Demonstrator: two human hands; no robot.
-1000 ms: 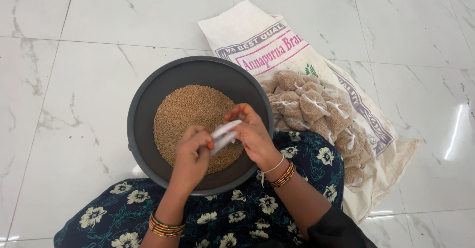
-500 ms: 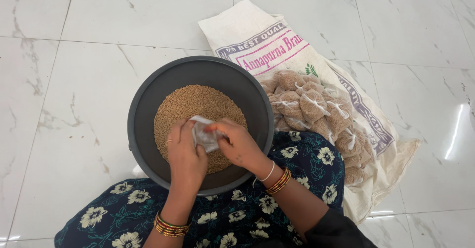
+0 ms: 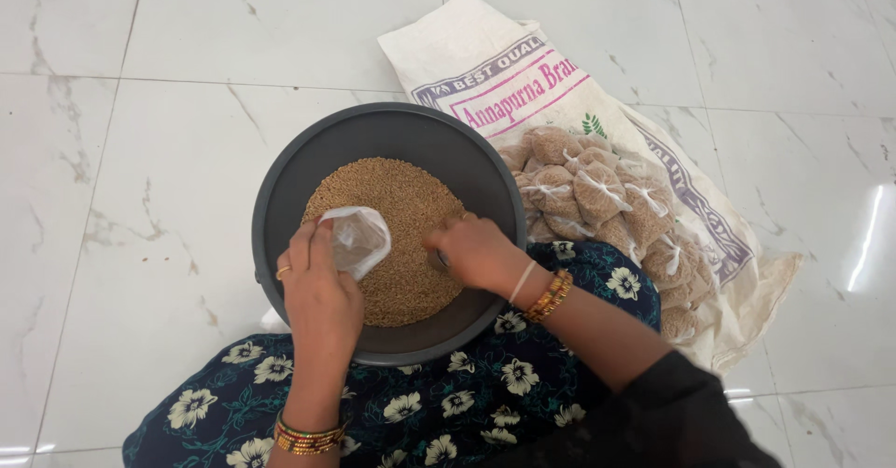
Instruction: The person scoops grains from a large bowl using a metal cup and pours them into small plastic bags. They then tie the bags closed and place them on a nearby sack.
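While the person sat on the floor, the left hand (image 3: 315, 291), at 7 o'clock of the dark round basin (image 3: 280, 197), was clamped on a small clear plastic bag (image 3: 355, 239) held open over the brown grain (image 3: 397, 235). The right hand (image 3: 474, 251), at 4 o'clock, rested curled in the grain; what it gripped could not be told. Farther off at 2 o'clock, tied grain packets (image 3: 597, 193) lay on a white printed sack (image 3: 485, 67).
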